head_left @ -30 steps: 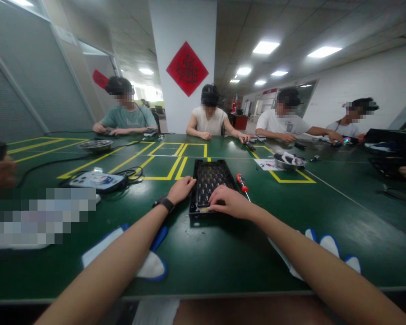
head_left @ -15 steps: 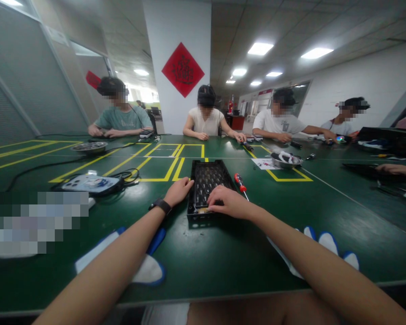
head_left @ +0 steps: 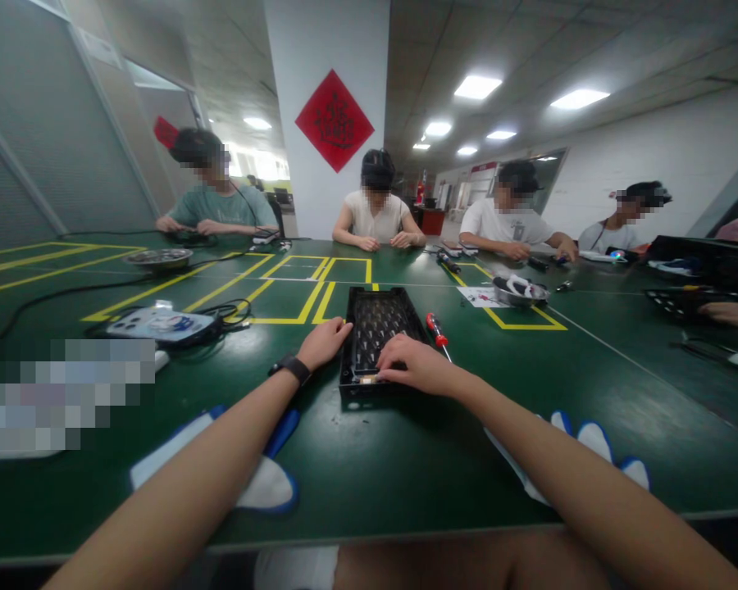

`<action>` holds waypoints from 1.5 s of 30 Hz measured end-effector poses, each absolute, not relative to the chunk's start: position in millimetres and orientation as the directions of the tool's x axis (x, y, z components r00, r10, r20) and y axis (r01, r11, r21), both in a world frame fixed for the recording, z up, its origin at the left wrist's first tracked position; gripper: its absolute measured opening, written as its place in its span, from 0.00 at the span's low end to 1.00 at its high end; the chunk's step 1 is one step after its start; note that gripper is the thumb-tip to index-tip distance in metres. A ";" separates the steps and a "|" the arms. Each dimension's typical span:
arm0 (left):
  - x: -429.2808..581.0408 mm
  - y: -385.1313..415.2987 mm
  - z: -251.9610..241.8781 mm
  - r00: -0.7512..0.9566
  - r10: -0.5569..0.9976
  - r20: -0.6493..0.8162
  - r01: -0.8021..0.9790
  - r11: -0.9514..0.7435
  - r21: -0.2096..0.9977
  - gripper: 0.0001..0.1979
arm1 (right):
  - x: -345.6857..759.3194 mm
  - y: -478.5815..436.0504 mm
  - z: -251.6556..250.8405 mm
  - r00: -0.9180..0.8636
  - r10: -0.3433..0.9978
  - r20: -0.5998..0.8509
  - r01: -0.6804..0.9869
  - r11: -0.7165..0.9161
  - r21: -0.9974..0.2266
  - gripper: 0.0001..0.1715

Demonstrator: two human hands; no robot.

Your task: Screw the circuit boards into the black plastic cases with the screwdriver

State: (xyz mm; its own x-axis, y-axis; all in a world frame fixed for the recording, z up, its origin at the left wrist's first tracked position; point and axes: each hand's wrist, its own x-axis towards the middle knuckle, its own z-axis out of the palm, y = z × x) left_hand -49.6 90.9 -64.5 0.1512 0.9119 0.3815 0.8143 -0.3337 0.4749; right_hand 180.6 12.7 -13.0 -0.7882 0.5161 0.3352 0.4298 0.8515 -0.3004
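Observation:
A black rectangular case (head_left: 378, 324) with a gridded inside lies on the green table (head_left: 406, 459) in front of me. My left hand (head_left: 323, 342), with a dark watch on the wrist, rests against the case's left edge with its fingers curled on the rim. My right hand (head_left: 413, 365) lies over the near end of the case, its fingertips pinched on a small light part there that I cannot make out. A red-handled screwdriver (head_left: 438, 332) lies just right of the case.
White gloves with blue fingertips lie under my left forearm (head_left: 264, 483) and my right forearm (head_left: 596, 447). A phone with cables (head_left: 160, 325) sits at the left, a metal bowl (head_left: 520, 292) at the right. Several people sit across the table, working.
My hands stay on the case. The view has shifted slightly. The person opposite has drawn an outstretched hand back towards the body.

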 end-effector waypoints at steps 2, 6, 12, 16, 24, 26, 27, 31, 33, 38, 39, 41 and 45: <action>-49.5 90.2 -64.0 0.151 0.914 0.376 0.810 -0.333 0.483 0.19 | 180.7 12.4 -12.6 -0.780 0.523 0.343 0.435 0.848 -0.303 0.11; -49.4 88.7 -62.8 0.144 0.919 0.367 0.809 -0.323 0.491 0.19 | 180.7 12.0 -12.0 -0.776 0.524 0.350 0.433 0.847 -0.309 0.11; -49.4 88.0 -62.2 0.139 0.922 0.361 0.815 -0.313 0.487 0.19 | 180.4 13.4 -13.1 -0.777 0.527 0.345 0.431 0.844 -0.318 0.11; -48.9 87.6 -61.9 0.144 0.922 0.360 0.815 -0.317 0.485 0.18 | 180.4 13.5 -13.0 -0.781 0.523 0.342 0.426 0.846 -0.320 0.11; -48.4 87.8 -62.0 0.138 0.922 0.362 0.824 -0.310 0.474 0.19 | 180.0 11.8 -12.0 -0.776 0.525 0.349 0.431 0.846 -0.314 0.11; -48.8 87.7 -62.6 0.144 0.920 0.366 0.818 -0.318 0.479 0.19 | 179.9 12.5 -12.6 -0.783 0.518 0.345 0.427 0.850 -0.308 0.12; -49.0 87.8 -62.9 0.146 0.920 0.365 0.816 -0.320 0.481 0.19 | 179.9 12.9 -12.8 -0.787 0.514 0.341 0.425 0.852 -0.305 0.12; -49.6 88.5 -64.2 0.146 0.920 0.364 0.816 -0.320 0.482 0.19 | 179.9 13.7 -12.8 -0.793 0.510 0.334 0.423 0.854 -0.303 0.12; -49.5 88.7 -64.3 0.147 0.919 0.366 0.817 -0.321 0.480 0.19 | 180.1 13.6 -12.6 -0.789 0.515 0.335 0.427 0.852 -0.304 0.12; -48.8 87.7 -62.8 0.137 0.925 0.355 0.821 -0.307 0.481 0.18 | 180.5 13.6 -12.7 -0.789 0.516 0.334 0.425 0.850 -0.311 0.11; -48.7 87.4 -62.4 0.139 0.924 0.356 0.821 -0.309 0.481 0.19 | 180.6 13.6 -12.7 -0.790 0.517 0.331 0.425 0.850 -0.311 0.11; -48.5 86.9 -61.7 0.141 0.922 0.361 0.818 -0.314 0.482 0.19 | 180.6 13.7 -12.6 -0.788 0.522 0.326 0.430 0.846 -0.315 0.11; -48.2 86.3 -60.7 0.129 0.926 0.354 0.817 -0.302 0.491 0.18 | 180.2 13.2 -11.6 -0.785 0.530 0.322 0.436 0.841 -0.321 0.11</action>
State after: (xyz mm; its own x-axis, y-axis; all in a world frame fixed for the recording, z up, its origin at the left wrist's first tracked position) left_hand -48.2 86.3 -60.7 0.1294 0.9263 0.3539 0.8171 -0.3018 0.4912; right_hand 180.2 13.2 -11.6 -0.7847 0.5295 0.3223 0.4355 0.8409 -0.3213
